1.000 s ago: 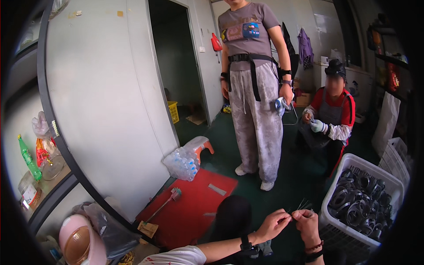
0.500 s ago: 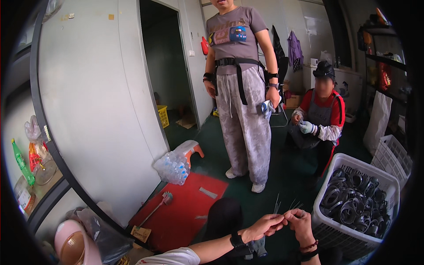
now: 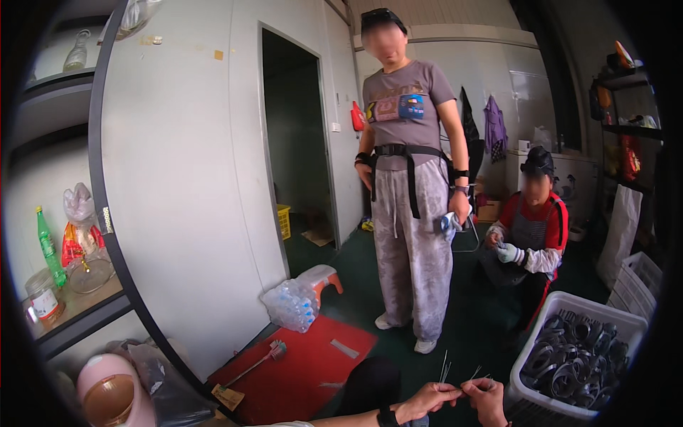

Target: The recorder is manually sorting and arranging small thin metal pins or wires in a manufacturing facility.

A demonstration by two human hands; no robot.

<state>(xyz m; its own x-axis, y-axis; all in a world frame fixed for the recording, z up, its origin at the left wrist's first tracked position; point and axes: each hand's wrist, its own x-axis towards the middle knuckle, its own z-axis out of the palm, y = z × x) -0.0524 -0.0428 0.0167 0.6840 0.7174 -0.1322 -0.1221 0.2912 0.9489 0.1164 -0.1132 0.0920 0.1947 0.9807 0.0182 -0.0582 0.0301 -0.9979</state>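
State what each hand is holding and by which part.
Both the left hand and the right hand pinch thin wires at their lower ends; the free ends stick upward.

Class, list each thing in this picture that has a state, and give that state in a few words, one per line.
Left hand: pinching thin wires.
Right hand: pinching the same wires.
Thin wires: held, ends pointing up.
White crate: filled with grey coiled bands.
Doorway: open, dark inside.
Green bottle: upright on shelf.
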